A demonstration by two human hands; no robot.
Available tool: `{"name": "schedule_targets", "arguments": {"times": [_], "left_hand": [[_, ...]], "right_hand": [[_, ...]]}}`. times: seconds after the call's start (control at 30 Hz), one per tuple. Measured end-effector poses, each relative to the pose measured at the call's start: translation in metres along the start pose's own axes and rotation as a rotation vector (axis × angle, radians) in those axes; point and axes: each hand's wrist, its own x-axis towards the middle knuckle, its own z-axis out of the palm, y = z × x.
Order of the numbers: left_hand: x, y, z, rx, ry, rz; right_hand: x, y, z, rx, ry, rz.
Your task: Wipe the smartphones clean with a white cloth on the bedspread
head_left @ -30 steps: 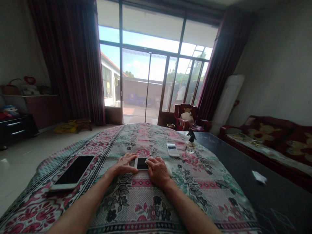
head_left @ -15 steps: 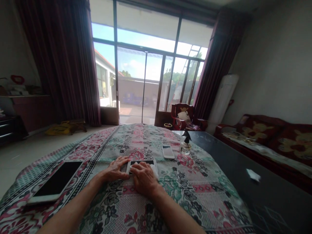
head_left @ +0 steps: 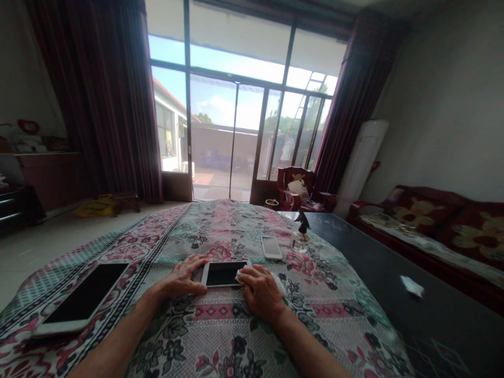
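Observation:
A white-framed smartphone (head_left: 222, 274) with a dark screen lies flat on the patterned tablecloth (head_left: 220, 341). At its left end is my left hand (head_left: 183, 275), thumb and fingers bracketing the two corners and holding it. My right hand (head_left: 263, 291) is closed on a white tissue (head_left: 280, 283), pressed to the right end of the screen; part of the tissue is hidden under the fingers. Beyond them lies another white phone (head_left: 271, 247). A white tablet (head_left: 84, 294) with a black screen rests to the left of my left arm.
A clear glass bottle with a black top (head_left: 301, 233) stands past the second phone. On the dark table surface (head_left: 354, 252) at the right lies a crumpled white tissue (head_left: 411, 286). A red wooden sofa (head_left: 433, 215) and armchair (head_left: 297, 184) stand farther back.
My right hand has slid to the right along the phone with the tissue, uncovering most of the screen. The left hand stays at the phone's left end.

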Motion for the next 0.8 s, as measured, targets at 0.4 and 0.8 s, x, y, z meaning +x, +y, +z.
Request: {"name": "schedule_targets", "arguments": {"times": [0.4, 0.8], "left_hand": [[-0.006, 0.016, -0.003, 0.005, 0.087, -0.028], [0.002, 0.001, 0.008, 0.03, 0.149, 0.03]], "right_hand": [[0.002, 0.0, 0.005, -0.126, 0.042, 0.177], [0.045, -0.047, 0.034, -0.048, -0.013, -0.001]]}}
